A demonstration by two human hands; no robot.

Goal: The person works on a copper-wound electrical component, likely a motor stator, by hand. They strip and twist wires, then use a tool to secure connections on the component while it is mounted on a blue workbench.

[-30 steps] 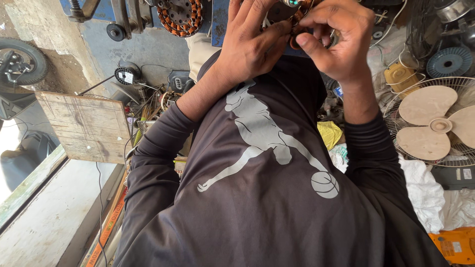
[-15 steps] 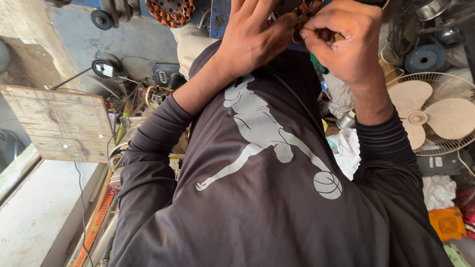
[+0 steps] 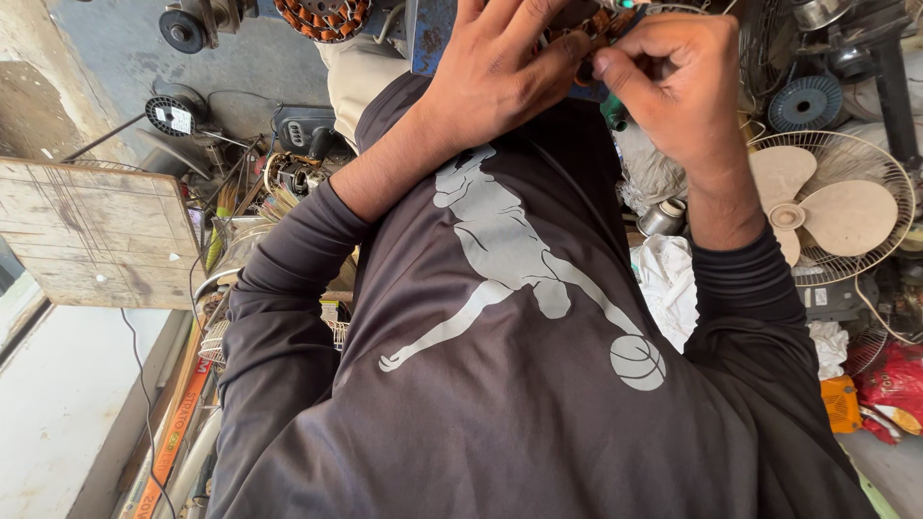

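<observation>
My left hand (image 3: 500, 67) wraps over a small motor part with copper windings (image 3: 588, 23), held up in front of my dark grey long-sleeved shirt (image 3: 519, 384). Most of the part is hidden behind the fingers. My right hand (image 3: 673, 86) is pinched at the same part, thumb and forefinger pressed together against the left fingertips. A green-handled tool (image 3: 613, 111) sticks out just under the right thumb, and it seems to be gripped in that hand.
Another copper-wound stator (image 3: 322, 14) lies at the top. A scratched wooden board (image 3: 96, 235) is at the left, above a tangle of wires and parts (image 3: 288, 183). A caged fan with beige blades (image 3: 827, 207), a blue round part (image 3: 806, 101) and white cloth (image 3: 668, 279) are at the right.
Both hands stay together on the wound part, and the right fingers have shifted slightly. The view has drifted, so the board and fan sit lower in the frame.
</observation>
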